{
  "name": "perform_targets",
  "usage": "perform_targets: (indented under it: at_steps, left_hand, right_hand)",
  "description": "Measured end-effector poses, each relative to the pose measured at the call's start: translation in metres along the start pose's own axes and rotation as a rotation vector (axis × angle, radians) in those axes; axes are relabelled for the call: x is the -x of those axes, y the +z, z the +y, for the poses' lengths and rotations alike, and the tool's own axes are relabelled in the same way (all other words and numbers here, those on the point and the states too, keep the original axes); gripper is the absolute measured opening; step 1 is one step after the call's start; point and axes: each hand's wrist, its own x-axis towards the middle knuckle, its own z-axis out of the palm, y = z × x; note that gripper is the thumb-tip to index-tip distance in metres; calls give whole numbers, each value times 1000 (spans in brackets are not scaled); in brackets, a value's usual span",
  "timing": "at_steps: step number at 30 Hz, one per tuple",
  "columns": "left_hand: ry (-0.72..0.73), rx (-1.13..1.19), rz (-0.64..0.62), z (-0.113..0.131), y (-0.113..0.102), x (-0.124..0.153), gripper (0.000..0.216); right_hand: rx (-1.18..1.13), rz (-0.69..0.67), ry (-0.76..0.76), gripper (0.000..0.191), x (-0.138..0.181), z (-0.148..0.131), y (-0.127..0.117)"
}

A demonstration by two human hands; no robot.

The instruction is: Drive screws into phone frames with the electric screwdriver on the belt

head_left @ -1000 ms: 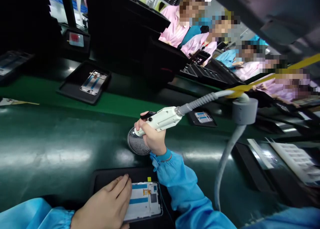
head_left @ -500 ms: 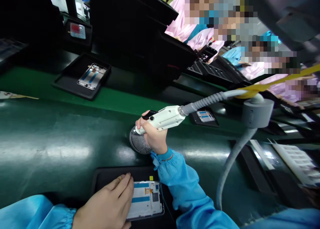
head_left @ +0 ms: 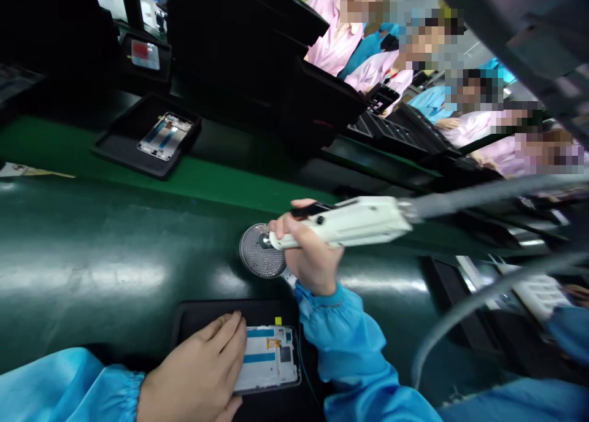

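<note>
Green table [head_left: 92,238], co-workers [head_left: 334,29] in pink and blue beyond

Nearest the wearer, a black tray [head_left: 191,308] rests on the table, and the silver phone frame [head_left: 271,373] lies flat in it, 2 blue strips [head_left: 260,333] and an orange flex [head_left: 273,343] showing. The left hand [head_left: 202,360] lies over the frame's left end, fingers together; whether its grip pinches the edge, I cannot tell. Well above the tray, the right hand [head_left: 313,256] has its grip wrapped round a white-handled tool [head_left: 354,221], whose nose meets a round, studded disc [head_left: 262,256] in view. Whether those 2 parts are joined is unclear.

Handling this well, I judge, means light, even pressure from the left palm, clear of the flex and the yellow tab [head_left: 278,321] at the upper edge. A firm but relaxed right wrist should suit the tool, since the grey hose [head_left: 483,198] behind it could tug sideways. Slack there would help. Care is also due with the thin cord [head_left: 306,367] beside the frame, which could snag a sleeve.
</note>
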Motion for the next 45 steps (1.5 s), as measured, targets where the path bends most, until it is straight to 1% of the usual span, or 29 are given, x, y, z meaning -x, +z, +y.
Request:
perform_targets:
  at_steps: [3,5,8,11,18,22,26,33,39,45]
  left_hand:
    - [-20,7,10,3,2,2,59]
    - [-35,11,16,4,3,3,59]
    - [-40,26,13,4,5,2,59]
    - [-41,32,21,4,6,1,58]
    - [-32,30,14,5,7,1,58]
    - [-33,30,-1,5,7,1,58]
    - [-34,30,10,5,6,0,59]
    - [-35,28,7,5,7,0,57]
    - [-34,20,9,5,6,-1,57]
    - [-36,32,14,6,6,0,57]
  right_hand:
    - [15,-59,7,20,31,-32,-9]
    - [46,-107,55,20,57,-43,-15]
    - [82,-145,108,22,90,-43,-22]
    - [104,-130,103,24,107,-37,-23]
    - [112,-151,106,26,108,-32,-21]
    - [130,-139,117,26,110,-32,-23]
    - [133,-130,137,27,111,-31,-22]
    - [127,-119,112,23,110,-30,-21]
    - [127,-127,113,26,111,-30,-21]
    - [137,-100,96,24,110,-33,-20]
